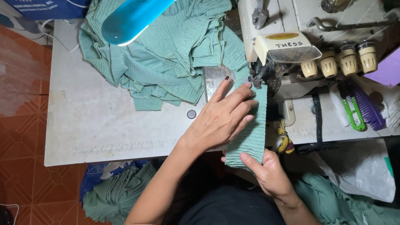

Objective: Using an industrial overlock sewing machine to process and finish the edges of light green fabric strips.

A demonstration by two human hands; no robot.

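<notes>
Left hand [222, 118] lies flat, fingers spread, pressing a narrow strip of ribbed green fabric [252, 127] onto the pale, worn work surface [96, 120]; the strip runs from the fingertips down past the surface's near edge. Beyond the fingertips stands a cream-coloured overlock sewing machine [307, 18], its presser foot just ahead of the strip's top end. Left of that hand sprawls a large heap of matching green cloth [166, 48]. Right hand [269, 171], below the edge, pinches the strip's lower end between thumb and fingers. Green thread snips [353, 113] lie to its upper right.
</notes>
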